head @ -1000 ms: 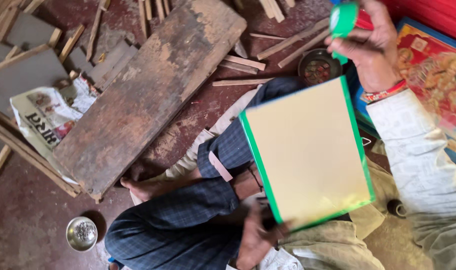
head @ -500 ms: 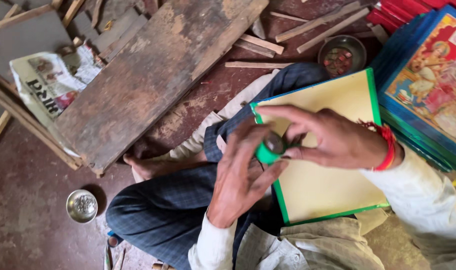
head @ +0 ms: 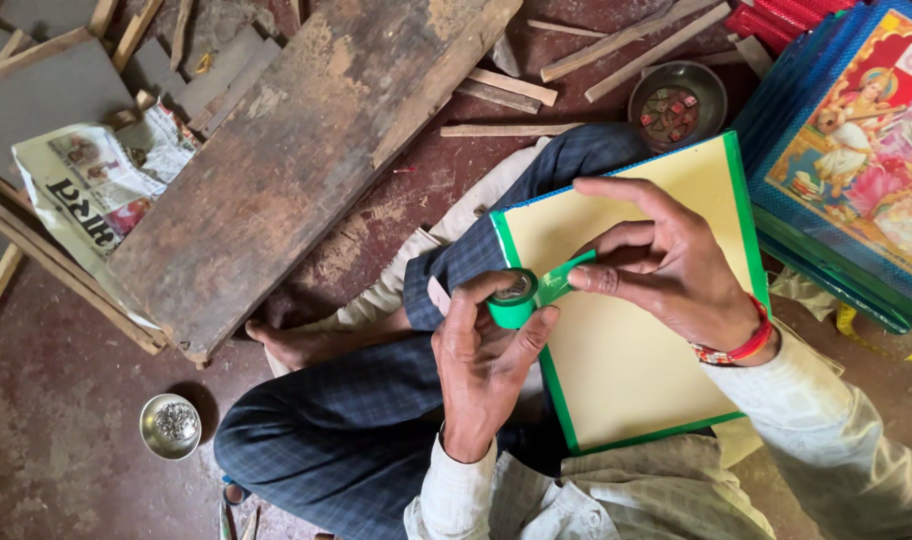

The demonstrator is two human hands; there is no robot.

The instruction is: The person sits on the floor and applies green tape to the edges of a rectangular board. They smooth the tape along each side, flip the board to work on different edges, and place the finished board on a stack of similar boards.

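Left hand (head: 486, 370) grips green tape roll (head: 513, 297) over yellow board (head: 636, 340) on lap. Right hand (head: 666, 265) pinches loose tape end (head: 566, 277), just beside roll.

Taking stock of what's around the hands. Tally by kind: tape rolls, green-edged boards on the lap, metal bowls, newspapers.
Green tape roll, held by the left hand, strip pulled by the right hand: 1
Green-edged board: 1
Metal bowls: 2
Newspaper: 1
Total: 5
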